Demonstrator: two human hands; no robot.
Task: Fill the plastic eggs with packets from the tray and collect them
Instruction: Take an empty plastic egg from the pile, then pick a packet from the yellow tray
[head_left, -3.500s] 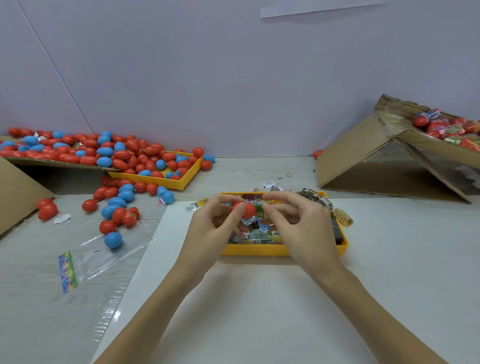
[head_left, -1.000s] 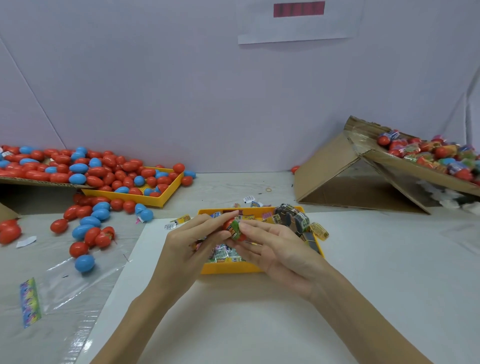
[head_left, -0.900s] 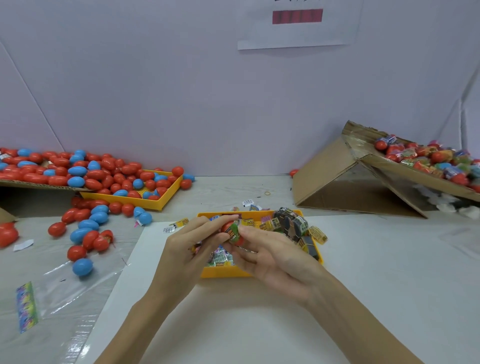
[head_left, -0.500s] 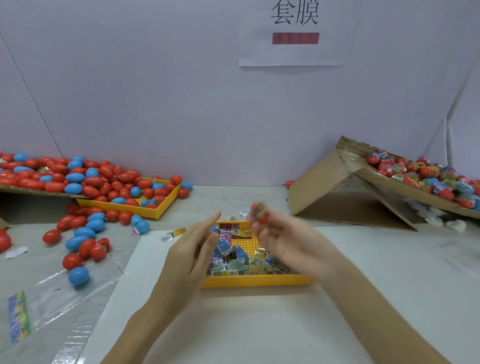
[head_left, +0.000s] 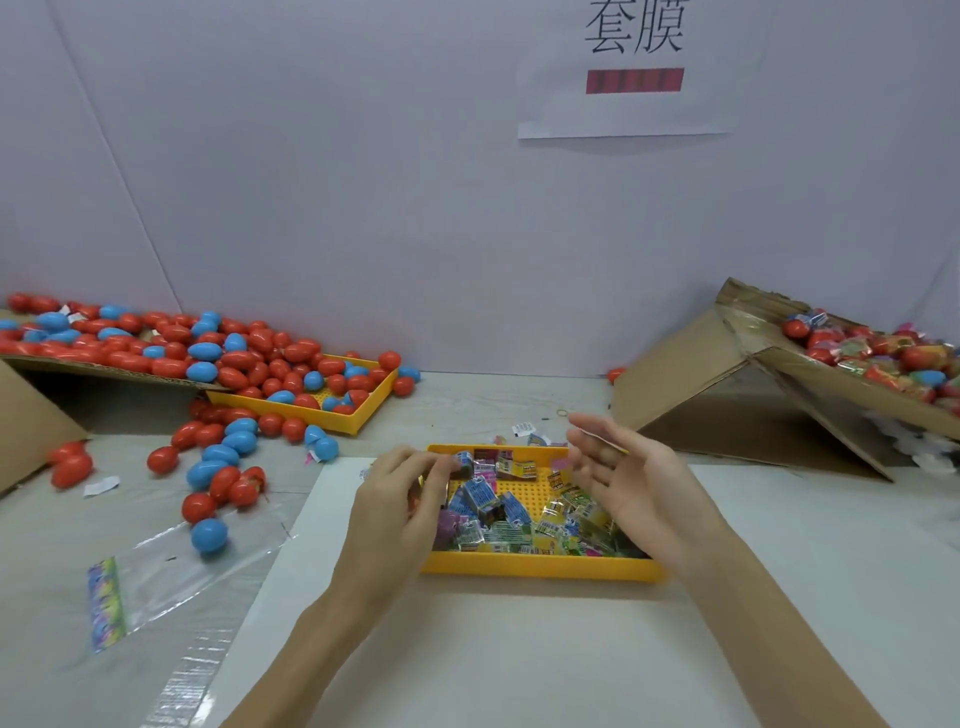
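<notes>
From my feed: yellow pegboard-dotted tray (head_left: 540, 567) full of blue, green, yellow and pink printed packets (head_left: 519, 512), red and sky-blue eggs (head_left: 208, 358) piled left, brown cardboard ramp (head_left: 691, 384), clear bag (head_left: 171, 577) with a rainbow header strip

just one view here, a wide-angle head cam looking forward and slightly down across the white table (head_left: 519, 665). it sits close over the yellow plastic tray of packets (head_left: 540, 567), both forearms coming in from the bottom edge, and the pale back wall (head_left: 363, 208) fills the top half.
</notes>
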